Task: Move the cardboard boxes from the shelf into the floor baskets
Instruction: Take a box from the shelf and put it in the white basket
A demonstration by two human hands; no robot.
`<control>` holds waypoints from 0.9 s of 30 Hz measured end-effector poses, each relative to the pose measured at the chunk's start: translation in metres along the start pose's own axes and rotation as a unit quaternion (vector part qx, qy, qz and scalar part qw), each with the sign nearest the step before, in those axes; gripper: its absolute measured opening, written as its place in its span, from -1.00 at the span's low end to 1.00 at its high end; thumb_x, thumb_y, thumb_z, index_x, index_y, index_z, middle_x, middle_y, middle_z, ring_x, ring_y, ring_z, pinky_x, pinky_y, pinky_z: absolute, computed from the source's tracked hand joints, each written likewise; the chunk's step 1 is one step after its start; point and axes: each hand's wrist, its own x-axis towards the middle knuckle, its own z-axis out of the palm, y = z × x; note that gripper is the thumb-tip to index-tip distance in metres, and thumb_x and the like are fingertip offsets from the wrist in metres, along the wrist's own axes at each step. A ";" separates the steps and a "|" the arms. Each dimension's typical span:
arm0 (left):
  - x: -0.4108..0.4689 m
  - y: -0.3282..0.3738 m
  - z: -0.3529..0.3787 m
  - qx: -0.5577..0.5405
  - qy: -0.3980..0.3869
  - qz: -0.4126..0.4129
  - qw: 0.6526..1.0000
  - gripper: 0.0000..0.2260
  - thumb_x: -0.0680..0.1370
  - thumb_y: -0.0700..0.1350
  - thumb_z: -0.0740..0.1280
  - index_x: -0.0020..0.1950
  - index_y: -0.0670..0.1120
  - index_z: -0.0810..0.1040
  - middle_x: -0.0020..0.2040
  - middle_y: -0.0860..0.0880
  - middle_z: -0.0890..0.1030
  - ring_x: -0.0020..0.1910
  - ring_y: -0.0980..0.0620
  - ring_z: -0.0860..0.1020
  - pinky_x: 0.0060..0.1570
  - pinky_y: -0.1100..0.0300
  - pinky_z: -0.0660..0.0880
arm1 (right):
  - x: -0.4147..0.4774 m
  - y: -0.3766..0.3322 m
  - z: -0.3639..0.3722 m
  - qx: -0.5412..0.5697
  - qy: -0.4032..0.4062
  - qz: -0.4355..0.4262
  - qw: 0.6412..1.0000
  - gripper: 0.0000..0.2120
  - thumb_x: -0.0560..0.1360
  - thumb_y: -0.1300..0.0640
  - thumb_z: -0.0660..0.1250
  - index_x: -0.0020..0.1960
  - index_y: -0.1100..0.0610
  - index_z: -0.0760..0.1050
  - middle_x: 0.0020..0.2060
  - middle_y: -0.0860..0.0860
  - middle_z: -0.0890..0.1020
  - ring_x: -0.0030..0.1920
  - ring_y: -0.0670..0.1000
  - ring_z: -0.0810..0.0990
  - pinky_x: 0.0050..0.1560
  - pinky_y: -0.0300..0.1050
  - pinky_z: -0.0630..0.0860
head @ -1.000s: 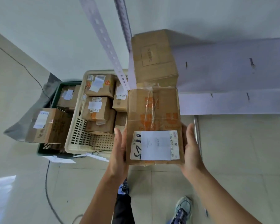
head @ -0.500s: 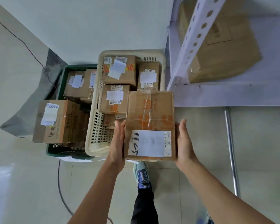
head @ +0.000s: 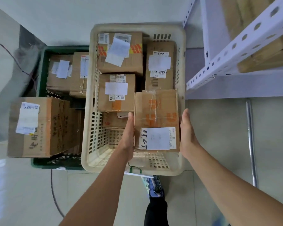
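Observation:
I hold a flat cardboard box [head: 156, 115] with orange print and a white label between both hands, over the near right part of the cream floor basket [head: 88, 111]. My left hand [head: 128, 136] grips its left side and my right hand [head: 187, 132] its right side; the fingers are hidden beneath it. The cream basket holds several labelled boxes, stacked toward its far end. Left of it, a green basket [head: 42, 66] also holds boxes, and a large box [head: 55, 128] lies across its near end.
The white metal shelf [head: 235, 46] stands at the upper right with a cardboard box [head: 265, 57] on it. A metal leg [head: 250, 136] runs down the right side. A black cable [head: 54, 193] lies on the tiled floor; my shoe [head: 153, 186] is just behind the cream basket.
Both hands have carried the box away from the shelf, leftward and down, so that it now hangs over the cream basket. The view has swung down onto the baskets.

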 end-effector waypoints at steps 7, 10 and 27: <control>0.048 -0.003 -0.005 -0.008 -0.035 -0.033 0.999 -0.33 0.68 0.49 -0.08 0.27 0.25 0.75 0.32 -0.03 0.74 0.31 -0.05 0.72 0.27 -0.11 0.65 | 0.041 0.003 0.005 -0.037 0.008 -0.012 0.999 -0.14 0.48 -0.64 -0.06 0.59 -0.19 0.39 0.41 0.06 0.63 0.35 0.15 0.65 0.46 0.29 0.49; 0.055 -0.002 -0.008 0.004 -0.018 -0.043 0.999 -0.39 0.68 0.49 -0.07 0.10 0.36 0.77 0.17 0.12 0.79 0.11 0.13 0.77 -0.03 0.05 0.71 | 0.052 -0.001 0.008 -0.041 -0.001 -0.018 0.999 -0.12 0.50 -0.63 -0.10 0.67 -0.19 0.24 0.60 0.03 0.42 0.55 0.14 0.46 0.56 0.32 0.35; 0.054 -0.009 0.021 -0.011 0.093 -0.013 0.996 -0.05 0.44 0.59 0.13 0.65 0.01 0.42 0.58 -0.16 0.47 0.57 -0.18 0.45 0.63 -0.33 0.25 | 0.040 0.012 0.008 -0.156 0.024 -0.214 0.964 -0.16 0.56 -0.43 -0.01 0.72 -0.04 0.05 0.71 -0.16 0.09 0.66 -0.23 0.06 0.70 -0.06 -0.04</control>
